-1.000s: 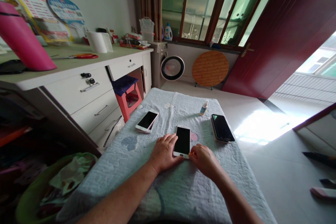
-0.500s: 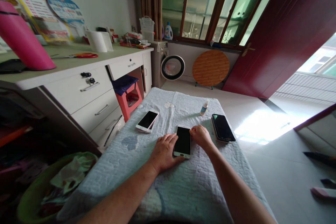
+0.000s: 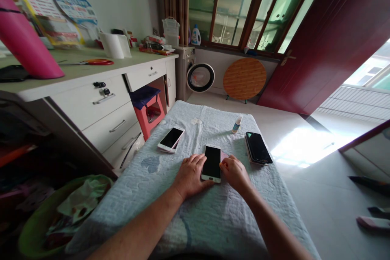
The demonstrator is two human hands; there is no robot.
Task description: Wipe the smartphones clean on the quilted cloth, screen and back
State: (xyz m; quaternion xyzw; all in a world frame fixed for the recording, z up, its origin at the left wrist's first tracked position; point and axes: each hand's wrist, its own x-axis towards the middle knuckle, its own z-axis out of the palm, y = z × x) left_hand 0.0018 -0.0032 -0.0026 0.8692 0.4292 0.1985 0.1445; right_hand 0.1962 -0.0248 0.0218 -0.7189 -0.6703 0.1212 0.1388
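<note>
A white phone (image 3: 212, 161) with a dark screen lies face up in the middle of a table under a pale blue quilted cloth (image 3: 213, 219). My left hand (image 3: 190, 174) rests on the cloth against the phone's left edge, fingers along its side and thumb at its lower corner. My right hand (image 3: 236, 174) sits at the phone's right edge with its fingers curled into a pinch; what they hold is hidden. Another white phone (image 3: 171, 139) lies farther left. A stack of dark phones (image 3: 257, 148) lies to the right, with a small bottle (image 3: 237, 125) behind it.
A white desk with drawers (image 3: 91, 101) runs along the left, with a red stool (image 3: 149, 109) tucked under it. A green basket of cloth (image 3: 45, 219) stands at the lower left. A washing machine (image 3: 198, 77) and a round wooden tabletop (image 3: 244, 78) stand by the far wall.
My right hand went from the phone's lower right corner up to its top right, then came back down to the middle of its right edge. My left hand and the phone stayed put.
</note>
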